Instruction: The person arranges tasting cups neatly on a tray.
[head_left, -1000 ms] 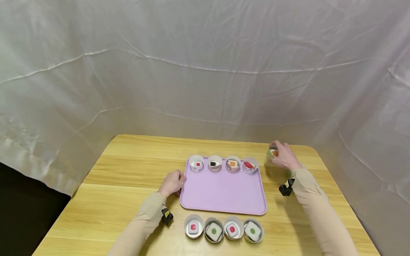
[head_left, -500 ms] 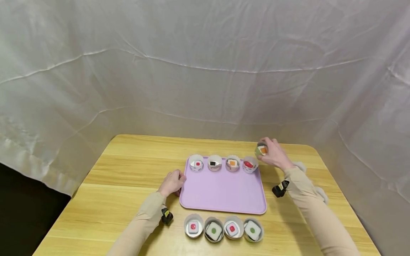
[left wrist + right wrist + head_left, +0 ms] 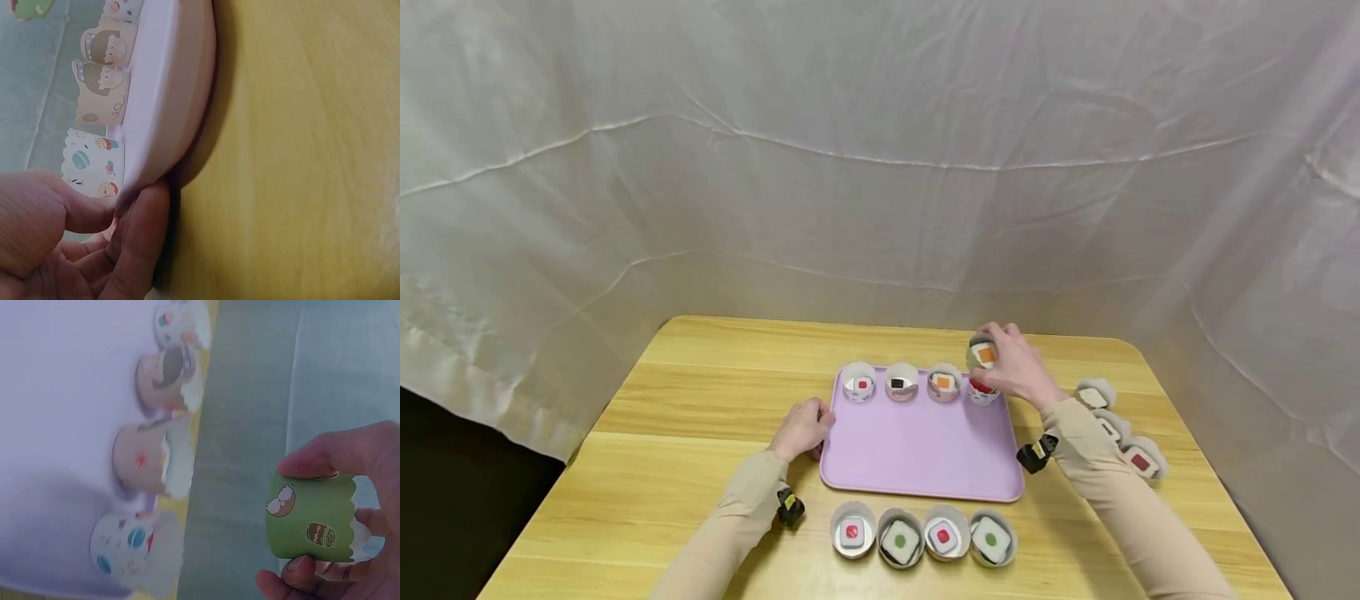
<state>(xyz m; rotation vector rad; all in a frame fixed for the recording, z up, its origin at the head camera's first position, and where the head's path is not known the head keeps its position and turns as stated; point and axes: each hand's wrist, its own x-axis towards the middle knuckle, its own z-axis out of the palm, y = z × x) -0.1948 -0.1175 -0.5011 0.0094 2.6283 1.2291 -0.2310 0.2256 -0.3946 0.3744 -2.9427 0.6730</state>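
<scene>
My left hand (image 3: pixel 802 428) pinches the left rim of a lilac tray (image 3: pixel 917 454), thumb above and fingers below in the left wrist view. A row of paper baking cups, each with a small white block topped in red, black or orange, lines the tray's far side; a patterned white cup (image 3: pixel 122 547) ends the row at the right. Above that end, my right hand (image 3: pixel 1017 367) grips a green paper baking cup (image 3: pixel 306 515) between thumb and fingers. Inside the green cup shows a white block with an orange top (image 3: pixel 986 356).
Several filled paper cups stand in a row before the tray's near edge, among them one with a green-dotted block (image 3: pixel 900 542). Three more cups, one with a dark red-topped block (image 3: pixel 1141 462), stand by my right forearm. A grey curtain (image 3: pixel 880 167) hangs behind the table.
My right hand has carried the green baking cup leftward from the table's far right to above the tray's far right corner. My left hand stays on the tray rim.
</scene>
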